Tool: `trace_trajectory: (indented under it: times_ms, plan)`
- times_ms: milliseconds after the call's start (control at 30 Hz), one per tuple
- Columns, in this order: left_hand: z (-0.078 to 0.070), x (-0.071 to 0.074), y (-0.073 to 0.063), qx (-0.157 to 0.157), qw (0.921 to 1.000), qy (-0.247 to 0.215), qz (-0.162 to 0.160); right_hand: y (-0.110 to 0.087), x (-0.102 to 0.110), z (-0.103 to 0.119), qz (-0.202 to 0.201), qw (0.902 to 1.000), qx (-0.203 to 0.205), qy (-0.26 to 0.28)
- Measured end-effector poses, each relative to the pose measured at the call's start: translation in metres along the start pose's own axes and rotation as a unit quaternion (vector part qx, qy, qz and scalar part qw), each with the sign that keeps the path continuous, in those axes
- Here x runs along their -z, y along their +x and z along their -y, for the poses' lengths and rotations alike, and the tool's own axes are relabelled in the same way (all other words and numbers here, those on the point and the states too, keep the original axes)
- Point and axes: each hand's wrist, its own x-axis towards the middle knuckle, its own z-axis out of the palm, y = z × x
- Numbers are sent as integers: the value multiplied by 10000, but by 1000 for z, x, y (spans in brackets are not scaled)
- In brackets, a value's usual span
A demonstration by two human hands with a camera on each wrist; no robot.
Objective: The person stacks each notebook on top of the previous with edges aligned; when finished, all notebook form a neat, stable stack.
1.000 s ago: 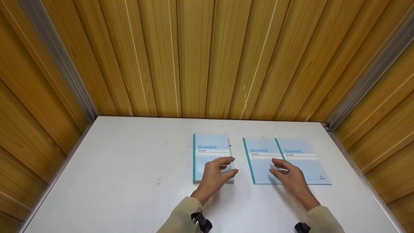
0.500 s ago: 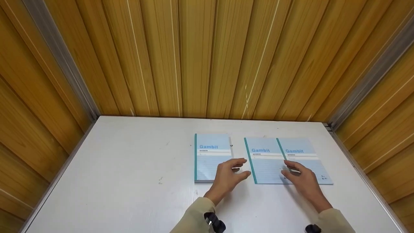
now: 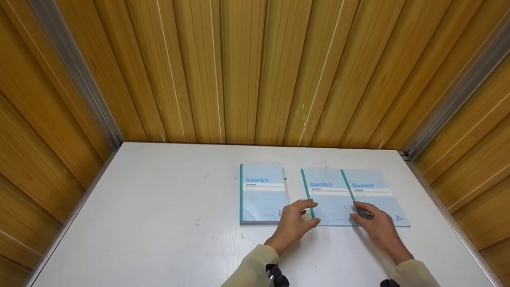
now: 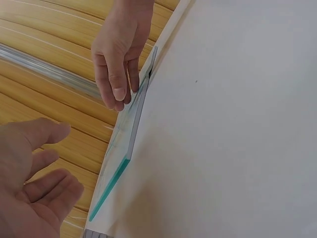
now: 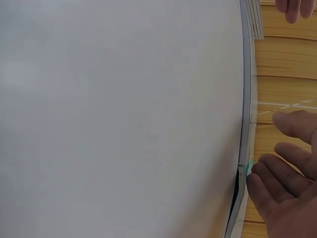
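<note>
Now | both hands (image 3: pixel 293 225) (image 3: pixel 380 229) further right | leftmost Gambit notebook (image 3: pixel 261 201) less covered

One counter (image 3: pixel 159 207) bears one notebook stack (image 3: pixel 261 195), its layers too blurred to count, and two notebooks (image 3: pixel 330 209) right of that stack; two hands (image 3: pixel 293 223) show.

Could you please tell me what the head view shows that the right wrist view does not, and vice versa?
Only the head view shows the blue "Gambit" lettering on the covers and the beige sleeves.

Only the right wrist view shows a dark gap under the near edge of the right-hand notebook.

Both show that notebook, the middle notebook, the notebook stack, the right hand, the left hand (only fingers in the wrist view), the white table and wood-patterned wall.
</note>
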Motion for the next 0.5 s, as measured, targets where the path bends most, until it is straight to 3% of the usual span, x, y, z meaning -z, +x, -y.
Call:
trace_trajectory:
  times_ms: [233, 500]
  plan:
    - [11, -11, 1, 69, 9995, 318, 17, 0, 1, -1, 286, 9995, -93, -120]
    - [15, -19, 0, 225, 9974, 692, -23, 0, 1, -2, 269, 9991, 10, -321]
